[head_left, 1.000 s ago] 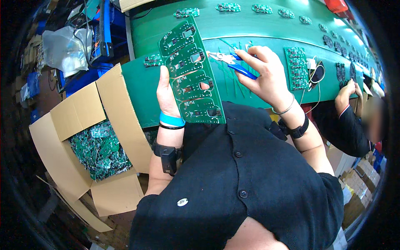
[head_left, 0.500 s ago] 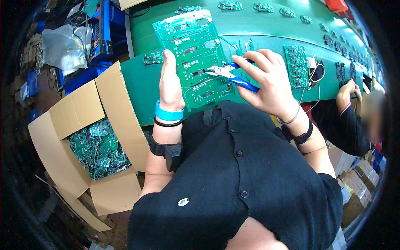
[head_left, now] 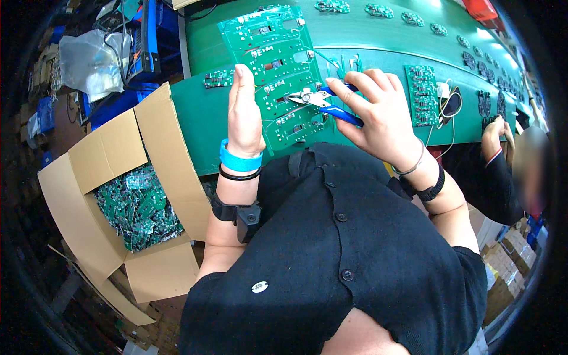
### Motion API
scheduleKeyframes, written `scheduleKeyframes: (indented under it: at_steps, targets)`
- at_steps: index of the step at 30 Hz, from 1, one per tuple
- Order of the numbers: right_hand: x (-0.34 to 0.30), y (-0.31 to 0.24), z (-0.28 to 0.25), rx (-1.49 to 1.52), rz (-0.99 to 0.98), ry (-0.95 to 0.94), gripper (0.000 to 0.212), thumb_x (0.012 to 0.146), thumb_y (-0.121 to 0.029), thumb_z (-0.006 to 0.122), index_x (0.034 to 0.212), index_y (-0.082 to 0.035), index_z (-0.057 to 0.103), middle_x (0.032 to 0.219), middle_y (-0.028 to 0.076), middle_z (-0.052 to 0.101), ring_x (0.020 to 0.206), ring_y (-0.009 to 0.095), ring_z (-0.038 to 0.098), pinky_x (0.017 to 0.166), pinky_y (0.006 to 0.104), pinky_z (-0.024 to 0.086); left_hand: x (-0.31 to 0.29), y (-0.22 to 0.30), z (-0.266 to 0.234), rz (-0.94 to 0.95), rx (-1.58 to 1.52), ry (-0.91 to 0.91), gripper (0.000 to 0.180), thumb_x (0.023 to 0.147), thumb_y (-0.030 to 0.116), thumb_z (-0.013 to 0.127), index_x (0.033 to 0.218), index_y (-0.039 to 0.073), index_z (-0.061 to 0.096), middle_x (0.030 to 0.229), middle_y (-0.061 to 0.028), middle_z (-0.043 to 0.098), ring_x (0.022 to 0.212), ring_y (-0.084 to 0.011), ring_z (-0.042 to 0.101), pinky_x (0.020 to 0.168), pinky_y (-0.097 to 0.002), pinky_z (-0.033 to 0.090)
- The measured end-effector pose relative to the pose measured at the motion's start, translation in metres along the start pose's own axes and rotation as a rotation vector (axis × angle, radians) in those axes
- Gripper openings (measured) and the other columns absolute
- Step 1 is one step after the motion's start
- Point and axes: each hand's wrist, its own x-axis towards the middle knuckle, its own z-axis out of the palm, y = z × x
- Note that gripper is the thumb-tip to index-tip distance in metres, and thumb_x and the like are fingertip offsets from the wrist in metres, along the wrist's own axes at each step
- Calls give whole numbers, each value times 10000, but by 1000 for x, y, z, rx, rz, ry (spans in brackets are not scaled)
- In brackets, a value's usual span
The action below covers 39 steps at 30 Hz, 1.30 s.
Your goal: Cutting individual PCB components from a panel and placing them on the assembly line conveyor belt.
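A large green circuit board panel (head_left: 278, 77), made of several joined boards, is tilted up in front of me. My left hand (head_left: 244, 121) grips its left edge, thumb upright on the near face and the other fingers mostly hidden. Blue-handled side cutters (head_left: 319, 99) are in my right hand (head_left: 381, 115), the handles between thumb and fingers. Their jaws lie over the panel's face near its lower middle, beside a small dark component. Whether the jaw tips touch the board I cannot tell.
An open cardboard box (head_left: 121, 133) full of cut circuit boards stands at the left. On the green bench (head_left: 195, 127) lie another board panel (head_left: 421, 94), a white cable (head_left: 452, 121) and rows of small boards (head_left: 378, 10). A co-worker's hand (head_left: 494, 130) works at the far right.
The panel's top has swung slightly and its face now shows more to me. The cutters' jaws have shifted a little down the panel. Both hands keep their hold.
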Motion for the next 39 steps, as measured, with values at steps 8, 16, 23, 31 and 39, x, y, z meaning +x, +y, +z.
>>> scheduleKeyframes:
  at_steps: [8, 16, 23, 31, 39]
  targets:
    - [4, 0, 0, 12, -28, 73, 540, 632, -263, 687, 1138, -124, 557, 1017, 49, 523, 937, 234, 484, 799, 377, 358, 0, 2, 1, -16, -190, -12, 504, 982, 395, 206, 1292, 27, 358, 1207, -148, 515, 1025, -258, 583, 832, -378, 525]
    - [3, 2, 1, 30, -54, 31, 531, 619, -203, 698, 1126, -121, 562, 972, 49, 532, 863, 225, 501, 740, 351, 376, -2, 4, 1, -48, -202, 28, 560, 967, 451, 197, 1308, 33, 351, 1223, -163, 507, 1020, -290, 581, 835, -416, 519]
    - [1, 26, 4, 123, 120, 212, 366, 658, -191, 678, 1004, -81, 631, 883, 64, 561, 785, 242, 522, 690, 354, 412, -6, -14, -41, -254, -827, -356, 657, 928, 538, 222, 1385, 68, 259, 1319, -213, 412, 909, -399, 599, 765, -516, 516]
    - [1, 20, 18, 98, 141, 195, 412, 653, -216, 669, 1042, -91, 617, 905, 64, 561, 810, 234, 522, 698, 351, 408, -4, -17, -23, -203, -825, -327, 681, 919, 523, 288, 1394, 40, 220, 1353, -289, 320, 787, -349, 637, 682, -419, 557]
    - [-11, 28, -5, 227, 168, 248, 455, 638, -195, 678, 1070, -77, 595, 982, 100, 566, 904, 282, 525, 805, 381, 409, 3, -6, -25, -160, -663, -317, 640, 931, 530, 225, 1371, 71, 289, 1335, -194, 404, 971, -384, 581, 831, -526, 483]
